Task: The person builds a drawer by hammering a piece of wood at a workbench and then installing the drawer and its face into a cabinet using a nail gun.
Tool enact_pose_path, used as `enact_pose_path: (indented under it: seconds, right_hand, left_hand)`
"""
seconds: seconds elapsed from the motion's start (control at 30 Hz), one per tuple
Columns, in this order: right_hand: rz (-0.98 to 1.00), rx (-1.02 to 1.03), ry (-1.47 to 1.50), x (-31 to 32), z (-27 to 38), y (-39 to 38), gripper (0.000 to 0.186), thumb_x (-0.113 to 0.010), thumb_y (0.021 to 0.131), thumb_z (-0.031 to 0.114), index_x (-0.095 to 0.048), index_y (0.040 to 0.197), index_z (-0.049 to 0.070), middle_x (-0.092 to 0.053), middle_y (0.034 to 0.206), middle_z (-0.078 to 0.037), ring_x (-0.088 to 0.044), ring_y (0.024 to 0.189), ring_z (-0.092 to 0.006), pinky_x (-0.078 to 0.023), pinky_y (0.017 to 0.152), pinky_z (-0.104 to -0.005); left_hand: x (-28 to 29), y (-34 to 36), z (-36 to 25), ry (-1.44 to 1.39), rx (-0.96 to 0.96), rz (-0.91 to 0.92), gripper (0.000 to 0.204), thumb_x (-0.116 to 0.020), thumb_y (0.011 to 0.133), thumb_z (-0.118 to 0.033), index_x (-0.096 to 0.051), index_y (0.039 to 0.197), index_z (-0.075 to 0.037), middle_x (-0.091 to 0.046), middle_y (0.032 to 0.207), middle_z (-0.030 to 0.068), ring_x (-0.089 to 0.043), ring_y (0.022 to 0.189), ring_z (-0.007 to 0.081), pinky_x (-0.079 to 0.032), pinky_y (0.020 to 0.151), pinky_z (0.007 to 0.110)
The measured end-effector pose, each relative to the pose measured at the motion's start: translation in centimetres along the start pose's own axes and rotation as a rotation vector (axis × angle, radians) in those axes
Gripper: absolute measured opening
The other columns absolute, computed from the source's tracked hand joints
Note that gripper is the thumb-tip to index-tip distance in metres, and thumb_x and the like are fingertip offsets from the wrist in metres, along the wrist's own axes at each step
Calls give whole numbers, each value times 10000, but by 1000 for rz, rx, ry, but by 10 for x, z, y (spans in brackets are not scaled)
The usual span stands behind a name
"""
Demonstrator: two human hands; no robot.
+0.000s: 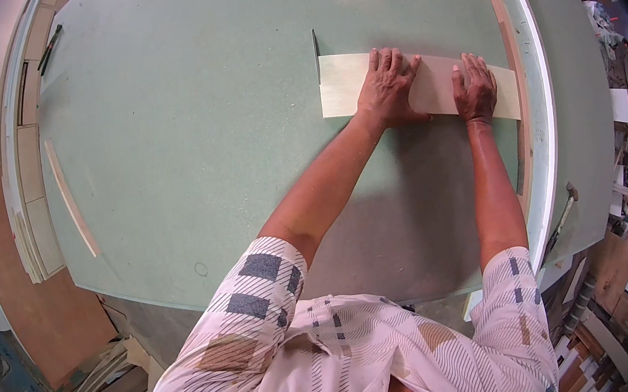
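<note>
A pale wooden board (pixel 434 83) lies crosswise on the green tabletop (pixel 187 133), right of the middle. My left hand (pixel 389 91) rests on its left half, fingers spread toward the far edge and thumb by the near edge. On the right half lies my right hand (pixel 476 89), fingers extended and close together, pressing from above. A thin dark blade (pixel 315 47) stands out of the tabletop along the board's left end. The board's right end meets a brown wooden strip (pixel 511 51).
Alongside the strip runs a long white-edged rail (pixel 539 71). A thin wood strip (pixel 70 200) lies at the left, with a dark slender tool (pixel 50 50) farther back. A hammer-like tool (pixel 564 214) sits at the right. Stacked panels (pixel 32 257) and offcuts surround the table.
</note>
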State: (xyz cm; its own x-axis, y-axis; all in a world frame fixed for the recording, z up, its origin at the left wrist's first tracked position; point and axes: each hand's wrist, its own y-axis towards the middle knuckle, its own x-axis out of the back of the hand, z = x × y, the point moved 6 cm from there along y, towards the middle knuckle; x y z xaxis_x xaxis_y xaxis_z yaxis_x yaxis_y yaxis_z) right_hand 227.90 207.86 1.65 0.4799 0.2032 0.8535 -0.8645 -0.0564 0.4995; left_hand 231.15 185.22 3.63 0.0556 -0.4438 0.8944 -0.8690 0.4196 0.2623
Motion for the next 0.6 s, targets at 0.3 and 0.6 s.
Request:
enact_pose_path:
  seconds: [0.3,0.6]
  right_hand:
    - [-13,1,13,-2,-1,1,474,-594,985,422,-683,1333,112,-641,1413,-122,-533,1385,-322,-354,1183,-478]
    - [-24,-2,2,-6,-5,-1,481,-584,988,432,-682,1344,124,-635,1426,-108,-537,1384,-314,-350,1187,-475]
  left_hand:
    - [1,0,0,15,-9,-24,1216,-781,604,-767,-444,1535,-60,-456,1396,261,-371,1386,421,-185,1245,559]
    - [-3,0,1,29,-6,-14,1207,-767,624,-778,-444,1540,-60,-447,1445,279,-347,1426,420,-163,1252,550]
